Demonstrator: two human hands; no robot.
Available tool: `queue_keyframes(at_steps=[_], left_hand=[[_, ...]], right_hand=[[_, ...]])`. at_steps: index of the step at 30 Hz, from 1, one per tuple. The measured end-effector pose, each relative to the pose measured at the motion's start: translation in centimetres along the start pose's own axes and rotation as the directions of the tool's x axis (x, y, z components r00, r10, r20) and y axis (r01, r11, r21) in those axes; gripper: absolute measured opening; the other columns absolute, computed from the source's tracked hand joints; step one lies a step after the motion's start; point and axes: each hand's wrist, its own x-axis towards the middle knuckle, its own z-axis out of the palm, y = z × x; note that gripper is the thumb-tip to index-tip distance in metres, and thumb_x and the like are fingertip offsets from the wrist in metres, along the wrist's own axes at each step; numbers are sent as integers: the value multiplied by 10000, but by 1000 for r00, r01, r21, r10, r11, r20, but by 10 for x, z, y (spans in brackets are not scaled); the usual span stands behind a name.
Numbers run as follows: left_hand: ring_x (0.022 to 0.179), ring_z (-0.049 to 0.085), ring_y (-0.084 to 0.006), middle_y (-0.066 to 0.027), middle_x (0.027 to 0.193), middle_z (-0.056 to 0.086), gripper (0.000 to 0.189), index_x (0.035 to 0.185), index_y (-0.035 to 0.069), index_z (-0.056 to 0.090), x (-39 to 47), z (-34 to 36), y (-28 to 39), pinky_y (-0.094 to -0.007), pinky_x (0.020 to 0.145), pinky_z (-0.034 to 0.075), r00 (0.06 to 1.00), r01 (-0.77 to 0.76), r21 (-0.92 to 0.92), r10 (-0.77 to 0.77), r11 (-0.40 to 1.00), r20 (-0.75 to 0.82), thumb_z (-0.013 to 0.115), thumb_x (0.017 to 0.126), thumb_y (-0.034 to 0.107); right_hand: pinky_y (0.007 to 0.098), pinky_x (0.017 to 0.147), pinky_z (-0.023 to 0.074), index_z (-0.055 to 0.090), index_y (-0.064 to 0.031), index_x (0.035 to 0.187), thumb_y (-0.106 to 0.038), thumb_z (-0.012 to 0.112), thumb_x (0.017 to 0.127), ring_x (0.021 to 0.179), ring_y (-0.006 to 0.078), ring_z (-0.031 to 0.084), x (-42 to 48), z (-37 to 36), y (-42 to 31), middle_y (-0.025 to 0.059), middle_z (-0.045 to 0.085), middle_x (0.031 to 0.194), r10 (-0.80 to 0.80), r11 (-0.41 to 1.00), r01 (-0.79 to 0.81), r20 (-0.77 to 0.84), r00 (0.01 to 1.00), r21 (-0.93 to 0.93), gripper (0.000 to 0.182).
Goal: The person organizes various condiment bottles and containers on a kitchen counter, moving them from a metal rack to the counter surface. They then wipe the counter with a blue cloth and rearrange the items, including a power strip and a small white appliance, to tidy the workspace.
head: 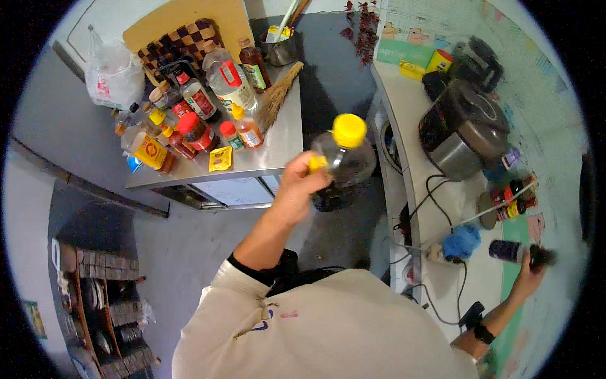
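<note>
My left hand [307, 182] grips the yellow handle of a large clear plastic jug [352, 163] with a yellow screw cap. The jug hangs in the air over the gap between the two counters, and its lower part looks dark against the floor. Far to the right, my right hand [529, 277] is closed around the neck or cap end of a small dark bottle [506, 251] that bears a label. That bottle lies nearly sideways in the picture, beside the wall; its cap end is blurred. A black band circles my right wrist.
A steel counter [279, 154] at left carries several sauce bottles, a large vinegar-like jug [232, 87], a yellow sachet [220, 158] and a straw whisk [281, 94]. On the white right-hand counter [433, 289] stand an electric pressure cooker [466, 130], loose cables and a blue bundle [461, 241].
</note>
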Motion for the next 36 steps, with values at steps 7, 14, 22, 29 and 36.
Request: queue_keyframes(at_steps=[7, 14, 22, 29, 36], left_hand=[[727, 486, -81, 1, 809, 546, 218, 904, 15, 549, -49, -113, 59, -217, 683, 380, 983, -107, -8, 104, 994, -153, 501, 691, 22], [799, 499, -101, -22, 889, 556, 279, 948, -14, 547, -88, -195, 106, -222, 730, 371, 897, -272, 67, 279, 960, -344, 486, 680, 34], [796, 476, -114, -24, 867, 536, 335, 973, -14, 514, -44, -217, 159, -236, 736, 357, 714, -416, 225, 469, 881, -520, 472, 663, 107], [637, 359, -110, 8, 722, 457, 173, 811, 42, 502, 69, -231, 186, -236, 616, 298, 667, -440, 229, 486, 869, -565, 457, 653, 95], [639, 373, -125, -18, 691, 460, 84, 723, 51, 486, 130, -243, 159, -234, 615, 304, 681, -377, 174, 399, 910, -614, 438, 660, 79]], right_hand=[[277, 834, 400, 449, 5, 1134, -56, 672, 699, 955, 164, 504, -79, 124, -151, 79, 523, 1055, -216, 889, -13, 443, 870, 458, 493], [278, 815, 426, 450, -6, 1110, -96, 716, 658, 885, 154, 541, -121, 260, -295, 68, 560, 973, -487, 755, -28, 589, 645, 655, 532], [298, 821, 428, 481, -17, 1057, -196, 739, 640, 889, 176, 557, -127, 403, -421, 85, 586, 967, -721, 606, -11, 556, 414, 795, 522], [300, 778, 451, 477, -31, 1099, -251, 749, 624, 853, 170, 580, -140, 501, -470, 101, 602, 956, -818, 520, -118, 533, 218, 846, 590], [336, 753, 456, 492, -20, 1050, -329, 737, 576, 839, 287, 592, -161, 546, -464, 162, 605, 907, -799, 592, -22, 591, 116, 805, 616]])
